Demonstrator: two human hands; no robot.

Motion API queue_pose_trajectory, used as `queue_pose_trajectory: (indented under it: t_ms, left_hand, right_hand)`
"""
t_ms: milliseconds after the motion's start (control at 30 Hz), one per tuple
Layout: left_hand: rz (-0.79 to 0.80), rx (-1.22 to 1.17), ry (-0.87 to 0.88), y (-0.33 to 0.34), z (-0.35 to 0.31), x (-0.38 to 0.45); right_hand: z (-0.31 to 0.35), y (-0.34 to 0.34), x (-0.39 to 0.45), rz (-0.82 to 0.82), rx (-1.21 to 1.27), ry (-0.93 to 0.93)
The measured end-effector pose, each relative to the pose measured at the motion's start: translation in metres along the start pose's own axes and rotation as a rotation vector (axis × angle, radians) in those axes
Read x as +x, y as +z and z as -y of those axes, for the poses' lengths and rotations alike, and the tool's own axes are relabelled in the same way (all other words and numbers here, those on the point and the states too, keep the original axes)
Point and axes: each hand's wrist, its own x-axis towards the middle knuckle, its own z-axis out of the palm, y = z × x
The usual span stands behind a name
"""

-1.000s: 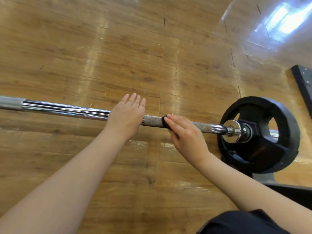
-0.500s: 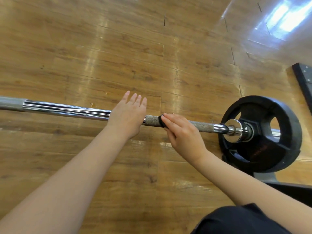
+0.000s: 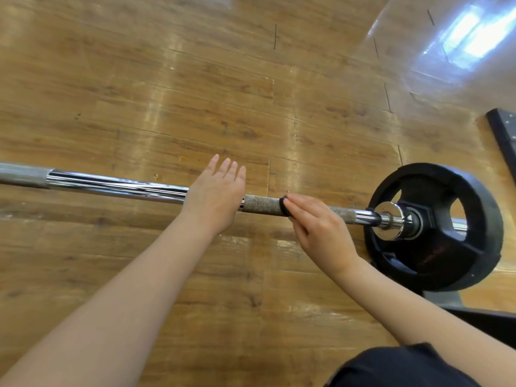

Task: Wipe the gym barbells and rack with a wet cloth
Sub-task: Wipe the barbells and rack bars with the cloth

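Bar (image 3: 117, 185) runs left to right across the view, above a wood plank floor (image 3: 139, 93). Chrome section on the left; rough grey knurled section (image 3: 261, 205) between the two hands.

Left hand (image 3: 215, 199): palm laid flat on the bar where chrome meets knurl, fingers straight and pointing away from the body. Nothing gripped.

Right hand (image 3: 321, 230): fingers extended along the knurl, pressing a small dark cloth (image 3: 284, 205) against the bar; only the cloth's edge shows at the fingertips. Cannot tell whether the thumb wraps under the bar.

Black plate (image 3: 435, 227) sits on the bar's right end, just beyond the right hand, with a chrome collar (image 3: 391, 219) on its near side. Dark base (image 3: 474, 319) below the plate, partly hidden. Dark panel edge (image 3: 502, 135) at far right.

Open room: bare floor beyond the bar and on the near side; long uncovered chrome run to the left edge. Short stretch of knurl free between the hands.
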Motion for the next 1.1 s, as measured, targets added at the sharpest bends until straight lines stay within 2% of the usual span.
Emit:
queue_pose_trajectory:
  t_ms: [133,267,400,533,600,700,800,867,967,1100]
  left_hand:
    - [-0.048,-0.014,0.006,0.002,0.001,0.001]
    - [-0.112,-0.035,-0.012,0.006,-0.002,-0.002]
    - [-0.349,-0.082,-0.039,0.024,-0.004,-0.003]
    - [-0.409,-0.067,-0.011,0.028,-0.005,0.000]
    - [-0.386,-0.054,-0.003,0.029,-0.006,0.002]
    - [-0.337,-0.002,-0.022,0.024,-0.007,0.002]
    - [-0.191,0.050,-0.045,0.011,-0.004,0.003]
    - [-0.039,0.017,-0.036,0.004,-0.001,0.005]
    - [-0.032,0.010,-0.042,0.004,-0.001,0.005]
    - [-0.063,0.004,-0.058,0.004,-0.002,0.003]
  right_hand:
    - [0.017,0.002,0.018,-0.061,0.015,-0.006]
    - [0.034,0.025,0.025,0.037,0.012,-0.139]
    - [-0.002,0.002,-0.004,0.014,-0.014,-0.007]
    - [0.000,-0.006,-0.002,-0.040,-0.041,0.049]
    - [0.014,0.005,0.015,-0.057,0.022,-0.036]
    - [0.030,0.026,0.023,0.006,0.044,-0.140]
    - [0.011,0.016,0.007,0.014,0.025,-0.055]
    - [-0.006,0.002,-0.007,-0.009,-0.018,0.014]
    - [-0.010,-0.004,-0.011,-0.001,-0.059,0.070]
    - [0.003,0.003,0.003,-0.031,-0.046,0.042]
